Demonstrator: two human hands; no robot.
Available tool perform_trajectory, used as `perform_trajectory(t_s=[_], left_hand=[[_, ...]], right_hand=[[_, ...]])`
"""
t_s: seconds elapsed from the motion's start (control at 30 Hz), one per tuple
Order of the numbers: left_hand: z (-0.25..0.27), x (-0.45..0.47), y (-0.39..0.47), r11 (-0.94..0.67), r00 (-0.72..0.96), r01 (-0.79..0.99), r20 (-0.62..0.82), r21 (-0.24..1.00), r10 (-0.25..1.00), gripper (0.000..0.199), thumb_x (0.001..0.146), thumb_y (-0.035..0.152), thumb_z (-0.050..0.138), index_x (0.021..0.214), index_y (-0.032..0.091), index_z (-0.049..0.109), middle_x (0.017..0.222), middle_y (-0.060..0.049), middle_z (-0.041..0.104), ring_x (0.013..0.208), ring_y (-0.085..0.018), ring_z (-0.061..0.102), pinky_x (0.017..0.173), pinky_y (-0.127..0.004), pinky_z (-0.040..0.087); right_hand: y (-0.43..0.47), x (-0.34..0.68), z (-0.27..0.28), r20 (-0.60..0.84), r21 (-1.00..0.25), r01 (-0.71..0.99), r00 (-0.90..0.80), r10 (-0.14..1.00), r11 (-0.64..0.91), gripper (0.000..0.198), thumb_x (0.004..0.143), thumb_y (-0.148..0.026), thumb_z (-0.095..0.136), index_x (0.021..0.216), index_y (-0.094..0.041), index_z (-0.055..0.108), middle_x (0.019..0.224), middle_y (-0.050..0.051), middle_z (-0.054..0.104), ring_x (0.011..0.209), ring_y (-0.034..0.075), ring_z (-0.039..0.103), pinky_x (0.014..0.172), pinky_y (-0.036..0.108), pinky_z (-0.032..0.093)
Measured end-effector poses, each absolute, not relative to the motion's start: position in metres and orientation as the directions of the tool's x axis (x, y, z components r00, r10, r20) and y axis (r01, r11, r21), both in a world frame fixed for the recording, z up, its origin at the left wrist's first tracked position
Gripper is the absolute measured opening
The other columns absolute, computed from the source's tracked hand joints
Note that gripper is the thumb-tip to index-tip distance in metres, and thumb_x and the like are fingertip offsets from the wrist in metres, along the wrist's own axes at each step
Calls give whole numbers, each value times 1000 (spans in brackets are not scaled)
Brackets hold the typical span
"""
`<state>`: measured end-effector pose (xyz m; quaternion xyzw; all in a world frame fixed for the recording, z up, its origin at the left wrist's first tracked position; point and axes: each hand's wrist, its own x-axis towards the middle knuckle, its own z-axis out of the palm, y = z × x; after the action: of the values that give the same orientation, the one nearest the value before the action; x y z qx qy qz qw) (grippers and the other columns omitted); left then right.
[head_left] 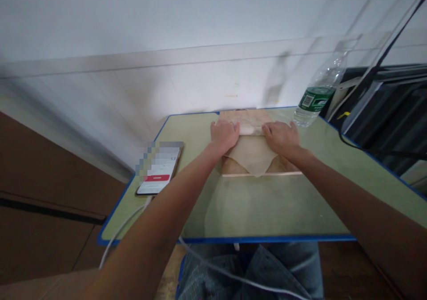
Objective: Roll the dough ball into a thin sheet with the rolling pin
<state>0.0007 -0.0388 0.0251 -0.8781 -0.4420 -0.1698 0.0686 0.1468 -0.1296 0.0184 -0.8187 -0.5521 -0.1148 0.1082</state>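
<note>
1. Head view: the left hand (224, 135) lies palm down on a thin beige sheet (252, 155), at about 11 o'clock from the middle of the desk; its fingers are close together and pressed flat, and they bend over a rolled part of the sheet
2. The right hand (281, 137) lies just beside it, at about 1 o'clock from the desk middle, also palm down; its fingers are a little spread and press on the same roll; between the two hands a short piece of the roll (251, 128) is visible
3. The beige sheet rests on a wooden board (290, 170), which lies in the far half of the green desk (267, 211) with a blue edge; one pointed corner of the sheet hangs toward the near edge of the board, at 6 o'clock from the hands
4. A phone (160, 168) with a lit screen lies on the desk at 9 o'clock from the left hand, well apart from it; a white cable (123, 229) goes from it over the near edge of the desk
5. A clear plastic bottle (318, 96) with a green label stands at 1 o'clock from the right hand, near the far right corner
</note>
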Motion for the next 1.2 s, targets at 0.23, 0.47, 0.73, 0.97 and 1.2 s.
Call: perform_trajectory(t_s=[0.23,0.47,0.73,0.97,1.2], left_hand=[[22,-10,-59,-589,528,807,405,32,746,50,97,35,25,113,7,64,127,-17,59,118,-26,53,104,-43,32],[24,-6,-57,-570,511,820,378,55,772,49,96,34,28,109,5,66,112,-18,66,106,-24,60,101,-40,33],[23,14,-37,-516,444,850,386,105,809,47,93,30,28,106,7,68,109,-19,67,111,-29,56,95,-45,35],[28,28,-21,-442,380,882,310,162,872,50,93,28,26,102,8,71,108,-18,68,107,-28,59,94,-44,36],[30,38,-1,-393,341,890,236,230,910,50,95,33,25,107,12,69,112,-15,67,105,-26,61,90,-38,41]], right_hand=[[-150,133,13,405,-38,934,340,849,-356,46,94,-32,27,109,-11,66,125,16,61,111,26,57,101,42,35],[-146,130,22,340,-45,904,415,844,-426,50,95,-40,26,109,-14,67,125,17,60,107,28,60,88,40,44],[-109,146,28,183,-1,884,460,869,-468,54,96,-36,19,114,-14,65,115,18,66,108,28,59,90,43,41],[-83,153,26,192,-53,833,550,812,-551,48,94,-33,25,112,-18,67,116,15,66,111,29,58,92,47,40],[-62,166,25,152,-147,792,609,778,-592,47,93,-30,28,115,-15,66,114,20,65,106,33,61,85,49,44]])
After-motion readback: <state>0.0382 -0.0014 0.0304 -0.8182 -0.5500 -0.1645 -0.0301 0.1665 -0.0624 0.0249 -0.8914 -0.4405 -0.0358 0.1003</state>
